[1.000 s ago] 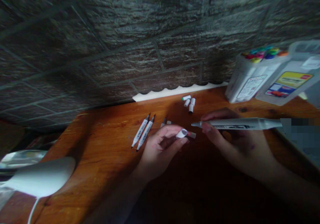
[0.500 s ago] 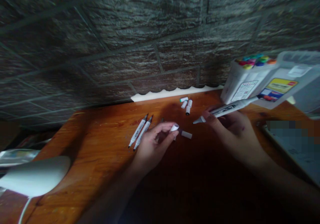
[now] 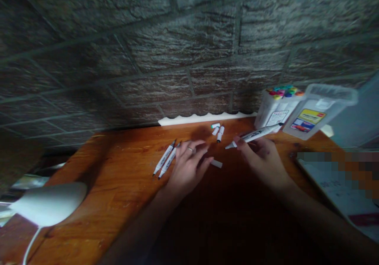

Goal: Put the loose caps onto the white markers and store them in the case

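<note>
Head view: nearest, the person's left hand (image 3: pixel 187 167) is resting low over the wooden tabletop (image 3: pixel 124 202), its fingers spread and released, holding nothing, with a ring (image 3: pixel 190 149) sitting on one finger. Its fingertips are stopping just beside a loose white marker cap (image 3: pixel 216 163), which is lying on the wood between the two hands. The right hand (image 3: pixel 258 156) is curling its fingers and thumb firmly around a white double-ended marker (image 3: pixel 254 135), its narrow tip pointing toward the upper left, over the table. Just left of the left hand, two white markers (image 3: pixel 166 160) are lying side by side and slightly tilted, close together but apart from the hand. Farther up, a small cluster of white marker caps (image 3: pixel 218 132) is lying near the table's back edge. Toward the upper right, a white marker holder (image 3: pixel 276 111) is showing many coloured marker ends, and a clear plastic case (image 3: pixel 316 111) with a yellow label is tilting just beside it. A white lamp base (image 3: pixel 49 204) with its white cable (image 3: pixel 32 243) is sitting at lower left, a partly blurred paper (image 3: pixel 334 188) is lying at lower right, and a white scalloped strip (image 3: pixel 204 119) is running along the foot of the stone-textured wall (image 3: pixel 148 52).
</note>
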`<state>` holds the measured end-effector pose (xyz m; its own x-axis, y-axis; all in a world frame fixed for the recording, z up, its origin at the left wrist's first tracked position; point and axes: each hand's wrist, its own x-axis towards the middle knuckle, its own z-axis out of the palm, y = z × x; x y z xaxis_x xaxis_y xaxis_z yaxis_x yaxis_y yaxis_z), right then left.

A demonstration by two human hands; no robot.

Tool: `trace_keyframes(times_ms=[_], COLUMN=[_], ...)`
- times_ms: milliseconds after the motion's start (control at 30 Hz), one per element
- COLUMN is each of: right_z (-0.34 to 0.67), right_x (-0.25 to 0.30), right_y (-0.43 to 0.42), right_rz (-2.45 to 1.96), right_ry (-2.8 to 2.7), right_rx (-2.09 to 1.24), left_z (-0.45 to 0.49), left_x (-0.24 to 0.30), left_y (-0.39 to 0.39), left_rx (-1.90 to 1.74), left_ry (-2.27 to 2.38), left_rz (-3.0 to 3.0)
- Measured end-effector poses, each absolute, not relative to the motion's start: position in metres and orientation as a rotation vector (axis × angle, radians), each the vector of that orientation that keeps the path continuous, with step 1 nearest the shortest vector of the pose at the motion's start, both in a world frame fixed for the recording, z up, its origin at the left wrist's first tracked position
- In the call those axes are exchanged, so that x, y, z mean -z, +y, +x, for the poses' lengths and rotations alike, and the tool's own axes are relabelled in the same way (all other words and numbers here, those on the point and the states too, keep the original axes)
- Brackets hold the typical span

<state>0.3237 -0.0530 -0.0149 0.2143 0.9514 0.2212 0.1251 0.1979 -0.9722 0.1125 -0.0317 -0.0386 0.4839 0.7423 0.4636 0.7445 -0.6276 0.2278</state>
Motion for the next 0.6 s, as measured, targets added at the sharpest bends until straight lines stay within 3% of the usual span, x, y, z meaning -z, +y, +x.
trace_keyframes(times_ms=[200,433,600], right_z=[0.325,0.323,0.32], right_x=[0.014,0.005,0.005], right_y=[-0.05,-0.057,-0.061], right_rz=[-1.214,-1.183,-1.146], right_ry=[-1.124,-1.172,-1.309], right_rx=[-0.825,-0.838,-0.878], left_z=[0.126,0.12,0.117], left_x=[0.035,0.034,0.031], left_y=[-0.04,-0.041,-0.046], left_rx=[0.626,1.201,1.329], left_ry=[-1.131,-1.425,-1.486], left_rz=[-2.901,-2.905,-2.938])
